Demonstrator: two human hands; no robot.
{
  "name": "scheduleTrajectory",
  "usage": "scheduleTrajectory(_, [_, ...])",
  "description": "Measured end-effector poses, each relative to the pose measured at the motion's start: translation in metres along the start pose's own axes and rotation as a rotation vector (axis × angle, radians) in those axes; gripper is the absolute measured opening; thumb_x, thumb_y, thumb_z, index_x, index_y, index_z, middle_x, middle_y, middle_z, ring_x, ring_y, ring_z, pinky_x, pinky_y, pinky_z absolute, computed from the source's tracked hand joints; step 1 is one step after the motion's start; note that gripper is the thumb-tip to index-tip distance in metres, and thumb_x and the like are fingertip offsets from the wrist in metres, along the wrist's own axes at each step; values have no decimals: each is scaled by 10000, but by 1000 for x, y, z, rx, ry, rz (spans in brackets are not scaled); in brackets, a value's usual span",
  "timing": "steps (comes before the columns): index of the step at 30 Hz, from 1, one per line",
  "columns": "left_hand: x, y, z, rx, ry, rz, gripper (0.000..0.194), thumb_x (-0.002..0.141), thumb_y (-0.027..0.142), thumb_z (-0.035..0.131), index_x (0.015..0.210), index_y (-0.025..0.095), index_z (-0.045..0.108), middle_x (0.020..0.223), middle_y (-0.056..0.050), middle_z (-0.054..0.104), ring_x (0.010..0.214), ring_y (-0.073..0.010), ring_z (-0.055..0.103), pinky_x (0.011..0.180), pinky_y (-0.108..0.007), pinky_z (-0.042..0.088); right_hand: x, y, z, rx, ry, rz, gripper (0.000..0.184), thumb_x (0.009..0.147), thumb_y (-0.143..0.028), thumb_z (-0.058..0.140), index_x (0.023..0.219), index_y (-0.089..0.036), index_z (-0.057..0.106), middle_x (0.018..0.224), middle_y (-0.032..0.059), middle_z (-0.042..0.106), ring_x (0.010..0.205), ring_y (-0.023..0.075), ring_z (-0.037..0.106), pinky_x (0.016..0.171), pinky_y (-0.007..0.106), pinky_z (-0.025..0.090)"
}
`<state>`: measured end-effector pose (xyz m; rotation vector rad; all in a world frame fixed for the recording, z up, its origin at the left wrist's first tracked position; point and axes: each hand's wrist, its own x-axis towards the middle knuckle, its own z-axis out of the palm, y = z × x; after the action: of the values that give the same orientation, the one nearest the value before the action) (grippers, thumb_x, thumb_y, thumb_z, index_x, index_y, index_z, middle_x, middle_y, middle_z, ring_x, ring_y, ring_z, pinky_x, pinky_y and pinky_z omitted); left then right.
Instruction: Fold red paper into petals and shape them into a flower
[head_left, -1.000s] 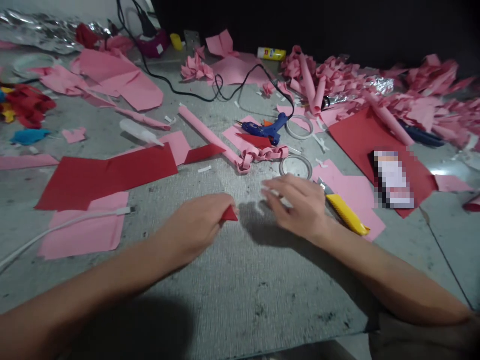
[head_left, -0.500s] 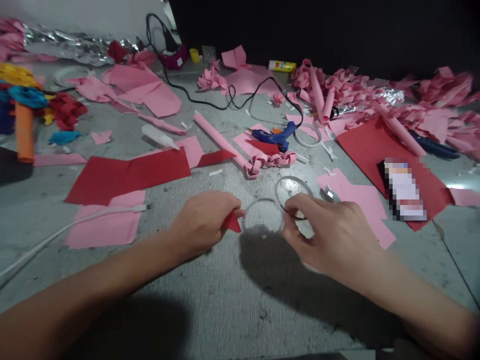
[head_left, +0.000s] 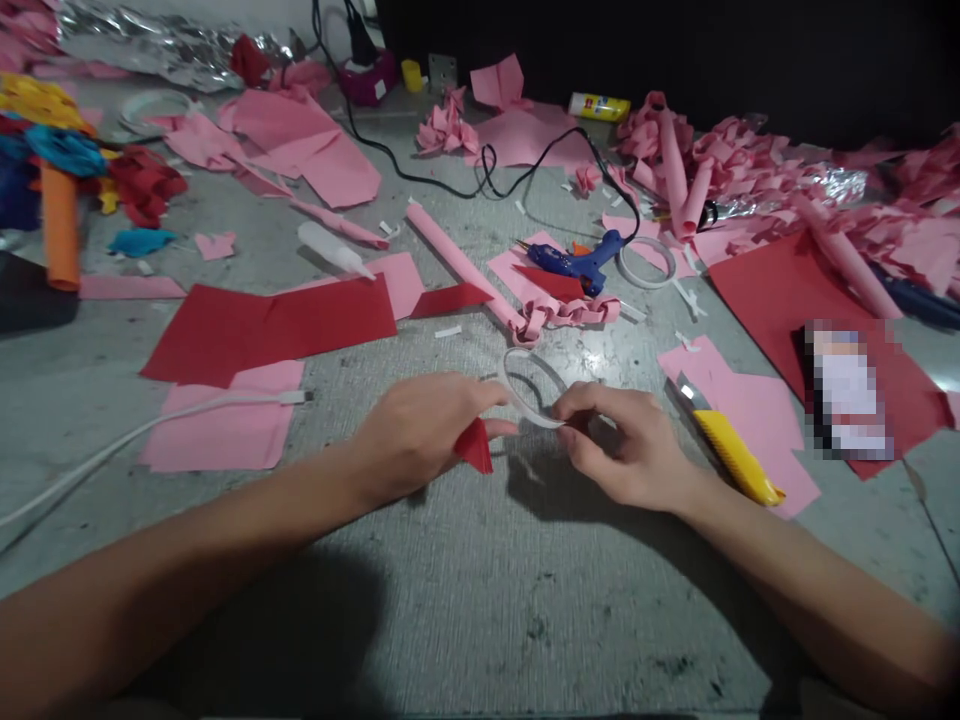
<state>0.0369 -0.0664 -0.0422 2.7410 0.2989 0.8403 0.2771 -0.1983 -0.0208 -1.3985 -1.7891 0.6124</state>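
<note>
My left hand [head_left: 420, 430] is closed around a small folded piece of red paper [head_left: 475, 448] that sticks out below the fingers. Its thumb and a fingertip reach out to the near side of a thin white roll of tape [head_left: 544, 418]; whether they touch it I cannot tell. Thumb and fingers of my right hand [head_left: 630, 445] pinch that roll at its right side, tilted above the table. A yellow box cutter [head_left: 739, 455] lies on pink paper [head_left: 757, 400] just right of my right hand.
A blue glue gun [head_left: 577, 262] with a black cord lies beyond my hands, beside a pink paper chain [head_left: 574, 312]. Red paper [head_left: 300, 325] and a white cable [head_left: 202, 403] are at left. A phone [head_left: 851, 390] rests on red paper at right. Another tape roll [head_left: 649, 262] lies farther back.
My right hand has brought the tape roll left, close to my left hand, and turned it. The box cutter has come into fuller view. The whole view has shifted slightly.
</note>
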Motion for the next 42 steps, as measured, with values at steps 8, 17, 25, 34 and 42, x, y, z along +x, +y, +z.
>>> scheduleTrajectory(8, [2,-5,8,-129,168,-80,288,1103,334,659,1341,185,594,1082,-53,819,798,-115,778,746,-210,581,0,16,1,138,-89,-37,33,985,-184,637,1005,-200,657,919,39,755,788,154,725,718,275,561])
scheduleTrajectory(17, [6,-10,3,-123,103,-18,167,1125,322,600,1224,207,671,957,-41,809,828,-166,777,741,-274,578,0,23,-4,247,-87,29,96,1030,-255,674,974,-187,709,840,26,752,686,123,669,612,234,516])
scheduleTrajectory(25, [2,0,5,139,-32,198,211,1144,328,537,1156,188,695,696,15,599,612,-177,593,552,-310,412,3,11,7,108,-40,-82,134,965,-140,647,979,-146,780,784,15,739,608,90,580,576,229,433])
scheduleTrajectory(34, [11,-11,-2,-220,-34,57,178,1140,346,563,1104,211,674,823,-2,716,678,-136,659,616,-257,474,5,19,-4,237,-74,-42,205,1025,-257,634,963,-125,778,819,50,735,641,109,572,597,259,432])
scheduleTrajectory(42, [5,-4,3,-58,-20,129,225,1085,349,671,1253,200,687,836,-29,738,732,-189,705,678,-307,523,4,17,8,160,-24,-95,151,987,-166,628,953,-137,772,788,23,715,632,102,558,604,252,425])
